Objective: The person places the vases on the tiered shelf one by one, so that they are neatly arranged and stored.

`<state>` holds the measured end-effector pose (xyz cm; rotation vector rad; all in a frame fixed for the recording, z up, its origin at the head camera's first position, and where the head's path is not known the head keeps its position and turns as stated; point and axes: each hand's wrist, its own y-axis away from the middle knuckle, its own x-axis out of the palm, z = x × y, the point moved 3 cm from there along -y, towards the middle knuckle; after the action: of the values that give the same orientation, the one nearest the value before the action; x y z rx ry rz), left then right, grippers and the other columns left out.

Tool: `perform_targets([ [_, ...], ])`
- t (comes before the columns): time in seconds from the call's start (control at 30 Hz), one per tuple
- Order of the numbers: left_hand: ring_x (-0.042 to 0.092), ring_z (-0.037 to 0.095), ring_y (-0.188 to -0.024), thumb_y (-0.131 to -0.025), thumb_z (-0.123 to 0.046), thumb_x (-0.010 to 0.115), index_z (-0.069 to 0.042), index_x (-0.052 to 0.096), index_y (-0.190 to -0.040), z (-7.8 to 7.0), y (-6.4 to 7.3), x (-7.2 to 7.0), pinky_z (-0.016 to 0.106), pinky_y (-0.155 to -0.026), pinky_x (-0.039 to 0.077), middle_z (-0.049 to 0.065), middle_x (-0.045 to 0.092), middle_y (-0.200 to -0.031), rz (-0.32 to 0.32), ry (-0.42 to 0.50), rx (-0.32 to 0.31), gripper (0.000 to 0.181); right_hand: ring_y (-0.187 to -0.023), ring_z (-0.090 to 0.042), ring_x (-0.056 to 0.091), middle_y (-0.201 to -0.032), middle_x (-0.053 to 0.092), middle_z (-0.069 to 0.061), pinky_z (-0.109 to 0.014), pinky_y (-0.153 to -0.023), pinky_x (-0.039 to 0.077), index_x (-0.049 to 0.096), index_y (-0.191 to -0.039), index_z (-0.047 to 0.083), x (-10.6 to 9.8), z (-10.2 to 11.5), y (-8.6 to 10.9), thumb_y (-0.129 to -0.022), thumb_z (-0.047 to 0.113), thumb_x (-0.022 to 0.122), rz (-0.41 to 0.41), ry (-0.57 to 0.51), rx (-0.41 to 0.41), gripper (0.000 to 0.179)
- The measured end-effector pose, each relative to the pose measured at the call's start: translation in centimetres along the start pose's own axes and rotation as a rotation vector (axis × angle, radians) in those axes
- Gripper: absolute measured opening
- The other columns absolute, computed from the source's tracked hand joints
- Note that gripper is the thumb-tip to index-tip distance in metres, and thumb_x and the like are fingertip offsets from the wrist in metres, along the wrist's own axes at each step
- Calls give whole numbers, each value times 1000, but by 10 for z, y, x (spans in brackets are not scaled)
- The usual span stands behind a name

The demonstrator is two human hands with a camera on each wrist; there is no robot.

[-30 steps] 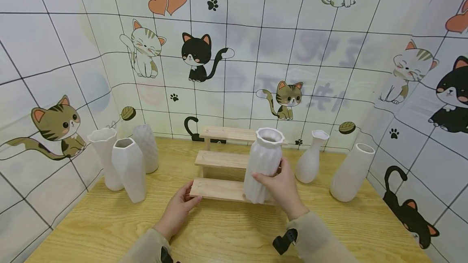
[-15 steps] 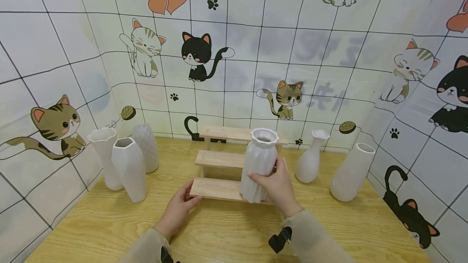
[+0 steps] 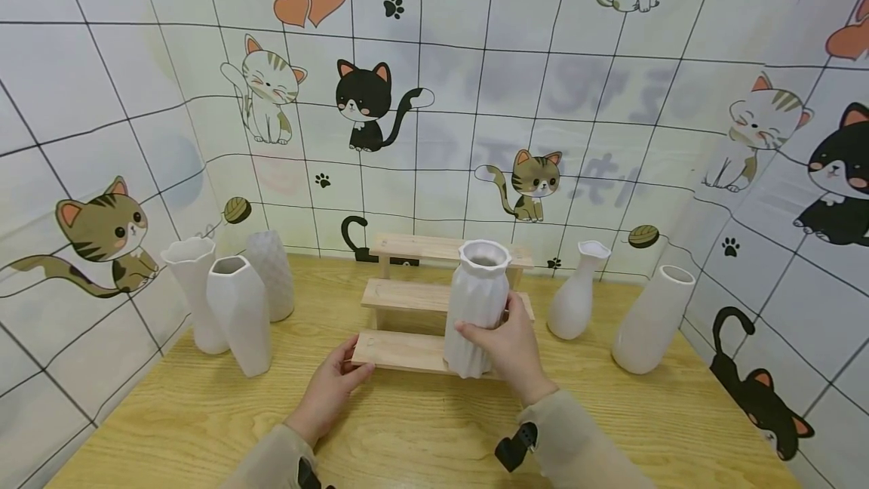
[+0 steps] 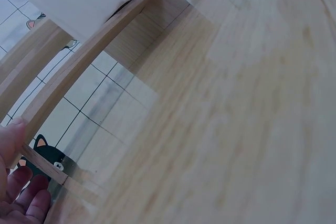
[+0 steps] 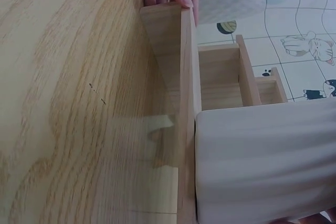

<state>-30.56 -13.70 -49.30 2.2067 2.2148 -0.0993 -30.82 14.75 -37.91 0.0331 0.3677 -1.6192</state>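
Note:
A three-step wooden display stand [image 3: 400,352] stands in the middle of the table. My right hand [image 3: 512,357] grips a white fluted vase [image 3: 478,308] with a scalloped rim, thumb across its front and fingers behind, mostly hidden. The vase is upright at the right part of the lowest step; in the right wrist view its base [image 5: 210,166] lies right along the step board [image 5: 189,77]. With my left hand [image 3: 329,391] I hold the left end of that step. The left wrist view shows the thumb on the board and curled fingers [image 4: 34,200] below it.
At the left of the table stand three white vases: a flared one [image 3: 193,300], a faceted one [image 3: 241,315] and a textured one [image 3: 271,278]. To the right are a narrow-necked vase [image 3: 573,300] and a slanted vase [image 3: 648,323]. A cat-patterned wall covering [image 3: 448,119] encloses the table.
My right hand has moved the fluted vase a little to the left along the lowest step. The left hand has stayed at the step's left end.

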Motion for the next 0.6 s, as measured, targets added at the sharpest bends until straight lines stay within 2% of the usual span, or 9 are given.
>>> perform_targets([
  [0.33, 53, 24, -108, -89, -17, 70, -3, 31, -148, 1, 0, 1, 27, -85, 49, 17, 47, -136, 5, 10, 12, 72, -110, -29, 56, -124, 53, -7, -51, -86, 51, 38, -135, 15, 1, 0, 2, -69, 33, 88, -13, 26, -48, 85],
  [0.6, 55, 23, -107, -86, -20, 73, -6, 34, -148, 4, -3, -1, 30, -86, 50, 13, 51, -131, -14, -1, -7, 74, -113, -28, 55, -127, 50, -6, -53, -89, 48, 35, -136, 16, 2, -2, 2, -71, 34, 87, 17, 8, -58, 84],
])
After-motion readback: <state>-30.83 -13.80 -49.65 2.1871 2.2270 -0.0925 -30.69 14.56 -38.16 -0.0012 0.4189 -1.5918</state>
